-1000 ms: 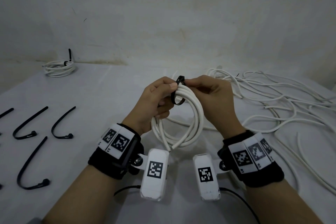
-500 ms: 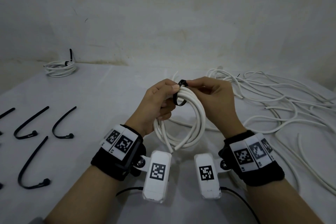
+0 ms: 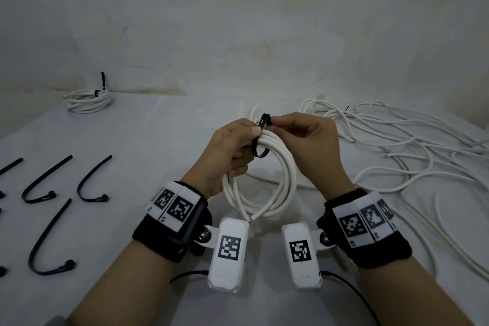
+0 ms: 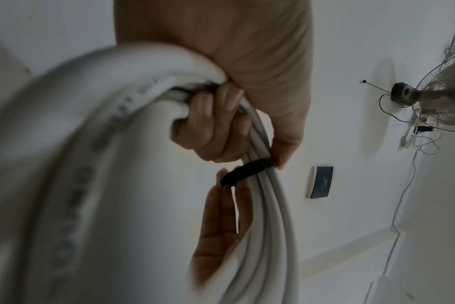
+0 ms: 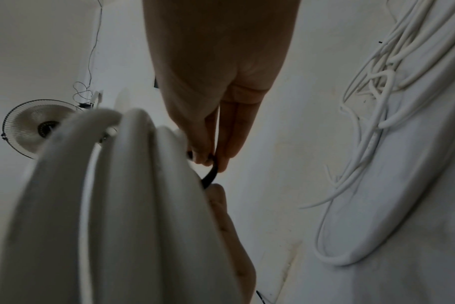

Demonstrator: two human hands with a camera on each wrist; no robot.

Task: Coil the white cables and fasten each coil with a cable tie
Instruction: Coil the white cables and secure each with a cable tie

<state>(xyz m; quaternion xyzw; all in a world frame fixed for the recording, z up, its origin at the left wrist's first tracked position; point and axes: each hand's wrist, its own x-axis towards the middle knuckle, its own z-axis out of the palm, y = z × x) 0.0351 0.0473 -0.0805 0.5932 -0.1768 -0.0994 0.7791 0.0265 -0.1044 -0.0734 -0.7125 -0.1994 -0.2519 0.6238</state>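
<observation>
A white cable coil [image 3: 287,188] hangs upright above the table between both hands. My left hand [image 3: 232,152] grips the coil at its upper left, thumb on the strands beside a black cable tie [image 3: 260,141] looped round the top. My right hand [image 3: 304,137] pinches the tie's upper end just above the coil. In the left wrist view my curled fingers [image 4: 210,127] hold the coil [image 4: 268,205] and the tie [image 4: 247,170] crosses its strands. In the right wrist view the fingertips [image 5: 208,156] pinch the tie [image 5: 210,174] beside the coil [image 5: 133,205].
A tied coil [image 3: 88,99] lies at the far left by the wall. Several loose black cable ties [image 3: 91,182] lie on the left of the white table [image 3: 164,145]. Loose white cables [image 3: 412,156] sprawl over the right side.
The tie's loop round the coil has drawn a little tighter and its free end now sticks up higher between the hands. Both hands stay in place.
</observation>
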